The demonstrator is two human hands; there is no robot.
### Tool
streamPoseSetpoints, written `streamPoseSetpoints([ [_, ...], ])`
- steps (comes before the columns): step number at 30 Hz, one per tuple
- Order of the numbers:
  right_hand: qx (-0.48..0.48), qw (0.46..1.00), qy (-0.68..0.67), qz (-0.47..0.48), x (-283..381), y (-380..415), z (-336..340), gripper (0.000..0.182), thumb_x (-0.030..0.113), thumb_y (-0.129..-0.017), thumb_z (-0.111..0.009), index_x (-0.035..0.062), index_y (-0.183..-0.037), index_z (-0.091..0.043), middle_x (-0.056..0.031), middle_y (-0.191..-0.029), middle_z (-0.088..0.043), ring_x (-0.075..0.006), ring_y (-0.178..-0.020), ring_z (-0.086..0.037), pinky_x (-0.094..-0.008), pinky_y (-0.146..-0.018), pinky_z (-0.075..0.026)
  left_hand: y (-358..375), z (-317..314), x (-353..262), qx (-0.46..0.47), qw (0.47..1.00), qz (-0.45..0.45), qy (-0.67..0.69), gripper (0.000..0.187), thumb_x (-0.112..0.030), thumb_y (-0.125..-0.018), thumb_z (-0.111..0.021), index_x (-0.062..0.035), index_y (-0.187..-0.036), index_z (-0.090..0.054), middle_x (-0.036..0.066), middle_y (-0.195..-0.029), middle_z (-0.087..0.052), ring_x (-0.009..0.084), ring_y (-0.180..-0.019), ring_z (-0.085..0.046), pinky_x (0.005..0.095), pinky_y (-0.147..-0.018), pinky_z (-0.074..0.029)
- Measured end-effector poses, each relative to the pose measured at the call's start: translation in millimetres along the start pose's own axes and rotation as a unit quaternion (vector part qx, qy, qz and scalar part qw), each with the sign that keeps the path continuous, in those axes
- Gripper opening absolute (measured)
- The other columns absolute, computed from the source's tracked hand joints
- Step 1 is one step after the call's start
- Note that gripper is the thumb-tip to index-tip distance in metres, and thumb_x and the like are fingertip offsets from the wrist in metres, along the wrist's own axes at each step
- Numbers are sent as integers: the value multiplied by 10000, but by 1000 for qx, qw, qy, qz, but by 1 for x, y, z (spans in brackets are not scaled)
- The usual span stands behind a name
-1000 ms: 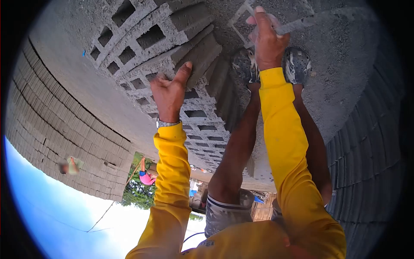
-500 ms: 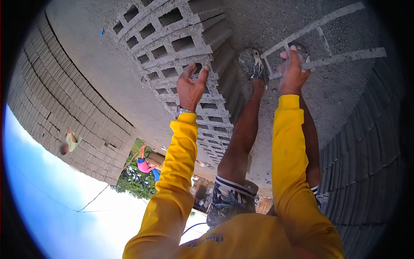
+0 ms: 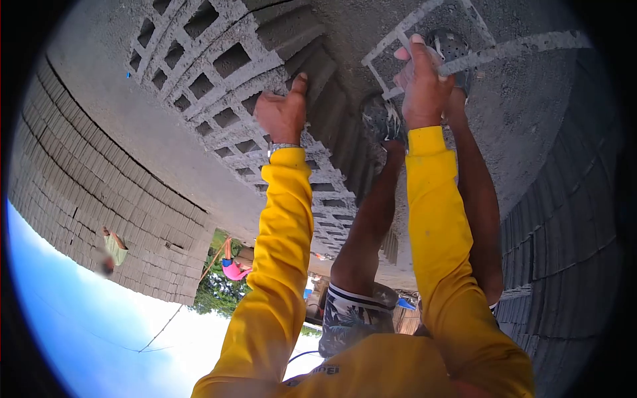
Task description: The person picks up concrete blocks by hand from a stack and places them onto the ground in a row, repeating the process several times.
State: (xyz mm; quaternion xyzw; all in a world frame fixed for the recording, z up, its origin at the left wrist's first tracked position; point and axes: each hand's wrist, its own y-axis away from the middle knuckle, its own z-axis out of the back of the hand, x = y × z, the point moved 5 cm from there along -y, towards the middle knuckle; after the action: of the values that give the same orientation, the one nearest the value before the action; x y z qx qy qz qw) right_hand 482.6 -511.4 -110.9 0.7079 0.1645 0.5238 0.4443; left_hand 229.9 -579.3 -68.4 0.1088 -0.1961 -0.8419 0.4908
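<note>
My left hand (image 3: pixel 281 114), a watch at its wrist, is at the edge of a row of grey hollow concrete blocks (image 3: pixel 211 85). Its fingers curl at a block there, the thumb stretched along the block's edge; the fingertips are partly hidden. My right hand (image 3: pixel 426 85) is closed around part of a pale, cement-caked frame (image 3: pixel 517 48) with long bars and short crosspieces, like a ladder. Some of its fingers are hidden behind the palm. The frame is above my feet in the picture, overlapping one shoe (image 3: pixel 452 48).
My other shoe (image 3: pixel 383 121) stands beside the blocks on gritty ground (image 3: pixel 514 126). More stacked blocks form walls at the left (image 3: pixel 99 179) and right (image 3: pixel 564 245). A person in a pale top (image 3: pixel 115 248) and one in pink (image 3: pixel 233 270) are in the distance.
My left hand has closed in on the block edge, its fingers now more curled. My right hand and the frame have shifted up and left in view. The camera view has also shifted.
</note>
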Motion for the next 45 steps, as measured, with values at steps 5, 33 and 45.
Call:
streamPoseSetpoints([
  [5,10,996,2,89,-1,-2,-17,272,271,-883,-707,2,-841,-718,21,-633,-584,-61,-473,-467,-271,-496,-448,0,16,10,1,981,-57,185,545,-377,-678,-857,105,-694,-604,166,-699,-635,266,-676,-591,373,-699,-481],
  [33,54,987,-9,152,-86,-33,-79,298,276,-898,-667,26,-736,-665,29,-551,-501,-68,-464,-436,-243,-467,-363,20,50,15,53,976,-42,206,532,-300,-751,-854,-37,-563,-432,-26,-604,-420,97,-577,-346,274,-494,-284],
  [45,45,987,-123,94,-11,-16,3,352,297,-955,-605,-39,-862,-654,56,-499,-333,-77,-421,-300,-289,-510,-377,9,19,9,46,980,-81,177,622,-397,-752,-850,-33,-561,-383,3,-564,-403,112,-563,-344,300,-488,-304],
])
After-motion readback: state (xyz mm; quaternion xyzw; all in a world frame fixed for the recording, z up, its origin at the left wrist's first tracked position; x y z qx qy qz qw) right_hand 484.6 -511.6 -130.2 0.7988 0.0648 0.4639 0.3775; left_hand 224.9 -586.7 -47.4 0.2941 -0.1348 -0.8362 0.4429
